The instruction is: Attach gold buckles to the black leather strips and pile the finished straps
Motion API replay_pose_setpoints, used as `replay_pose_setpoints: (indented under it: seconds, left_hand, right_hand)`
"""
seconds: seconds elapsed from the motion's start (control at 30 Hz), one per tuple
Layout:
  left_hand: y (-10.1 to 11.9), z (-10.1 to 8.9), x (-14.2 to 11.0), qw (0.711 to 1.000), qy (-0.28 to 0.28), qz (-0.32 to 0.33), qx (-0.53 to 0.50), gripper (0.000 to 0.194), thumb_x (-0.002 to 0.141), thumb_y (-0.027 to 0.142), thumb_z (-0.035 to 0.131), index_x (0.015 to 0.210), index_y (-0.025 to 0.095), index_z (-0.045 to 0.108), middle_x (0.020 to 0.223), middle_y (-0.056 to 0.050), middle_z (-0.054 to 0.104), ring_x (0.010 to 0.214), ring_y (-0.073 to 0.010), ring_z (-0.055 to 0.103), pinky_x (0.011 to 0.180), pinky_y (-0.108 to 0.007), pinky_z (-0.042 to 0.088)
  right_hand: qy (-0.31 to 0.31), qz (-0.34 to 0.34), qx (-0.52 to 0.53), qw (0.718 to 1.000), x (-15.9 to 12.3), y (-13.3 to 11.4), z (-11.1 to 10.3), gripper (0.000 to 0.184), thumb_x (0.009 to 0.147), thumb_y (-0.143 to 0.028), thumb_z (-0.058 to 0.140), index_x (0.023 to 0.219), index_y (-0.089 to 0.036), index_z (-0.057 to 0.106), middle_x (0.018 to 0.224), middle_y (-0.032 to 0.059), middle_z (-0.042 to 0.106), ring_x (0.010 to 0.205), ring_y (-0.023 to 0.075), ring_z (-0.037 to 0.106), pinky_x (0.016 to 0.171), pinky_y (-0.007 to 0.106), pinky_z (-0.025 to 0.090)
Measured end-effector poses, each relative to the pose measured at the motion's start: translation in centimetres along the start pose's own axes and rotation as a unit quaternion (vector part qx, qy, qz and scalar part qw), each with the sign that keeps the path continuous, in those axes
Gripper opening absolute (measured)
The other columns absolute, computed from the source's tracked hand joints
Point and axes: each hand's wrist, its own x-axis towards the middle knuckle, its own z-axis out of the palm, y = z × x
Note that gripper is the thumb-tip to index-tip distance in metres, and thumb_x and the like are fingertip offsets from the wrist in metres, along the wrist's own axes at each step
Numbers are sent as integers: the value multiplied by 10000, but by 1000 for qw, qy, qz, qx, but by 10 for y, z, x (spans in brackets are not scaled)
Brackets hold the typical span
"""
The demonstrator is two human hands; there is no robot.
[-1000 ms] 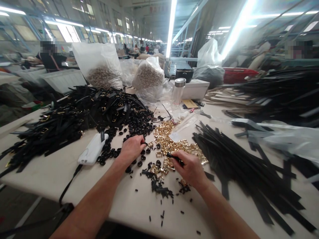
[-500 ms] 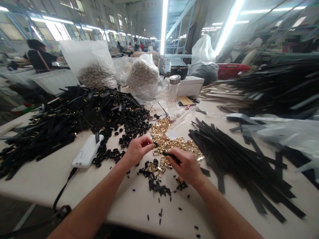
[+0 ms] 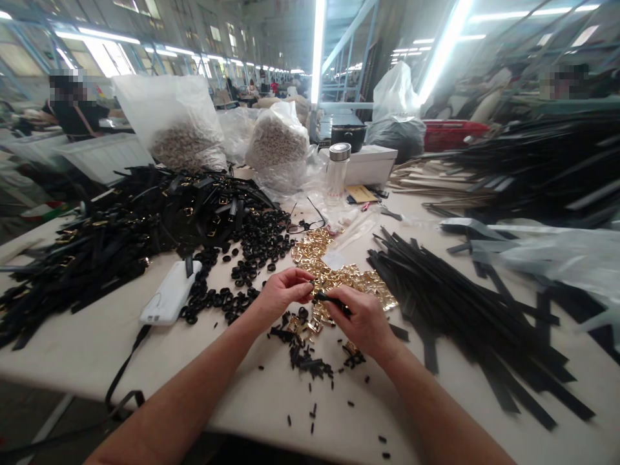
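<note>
Over the middle of the table, my left hand [image 3: 285, 290] pinches a small dark piece, mostly hidden by thumb and fingertips; it looks like one of the small black loops. Closed around a slim black object [image 3: 321, 296] is my right hand [image 3: 364, 321]; its tip points at the left fingertips, and I cannot make out its kind. The two hands nearly meet. Beneath and beyond them spreads a heap of gold buckles [image 3: 314, 248]. Black loops [image 3: 220, 302] lie to the left of my left hand. Small black scraps [image 3: 310, 361] are scattered nearer to me.
Black straps with buckles [image 3: 184, 200] are piled at left, beside a white power bank [image 3: 170, 294] with a cable. Long black strips [image 3: 465, 316] lie at right. Eyeglasses [image 3: 307, 223], a clear bottle [image 3: 338, 171] and bags of small pieces [image 3: 278, 139] stand farther back.
My left hand has moved a little right, bringing its small dark piece up close to the tip of the black object. The right hand has stayed nearly in place.
</note>
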Motion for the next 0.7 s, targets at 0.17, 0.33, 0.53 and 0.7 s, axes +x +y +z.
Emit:
replay_pose_setpoints:
  seconds: [0.17,0.33,0.53,0.7]
  left_hand:
    - [-6,3,0,999,-26,-42,-17,343,665,384,807,850,150,637,753,10,661,624,-101,648,610,-227,517]
    - [-7,2,0,997,-23,-56,-38,352,654,369,826,856,144,646,763,4,670,634,-101,666,618,-207,516]
    - [-6,0,1,996,-20,-65,-56,373,629,375,843,853,143,656,766,4,671,619,-99,665,610,-207,514]
    - [-11,-2,1,997,-41,-52,-33,317,679,352,815,869,146,665,764,8,666,632,-91,654,617,-204,511]
  right_hand:
    - [-11,7,-2,1000,0,-1,0,135,932,-290,534,882,-215,634,779,10,659,692,137,607,636,235,405]
    - [-10,7,0,1000,0,-1,-1,129,928,-288,543,881,-210,635,781,5,655,688,133,604,629,231,395]
    - [-4,-8,0,1000,0,1,-1,102,923,-265,546,899,-212,630,807,7,664,715,134,614,652,230,406]
    - [-11,-17,-14,1000,-1,1,0,124,933,-273,535,883,-209,630,804,11,670,715,133,623,655,225,410]
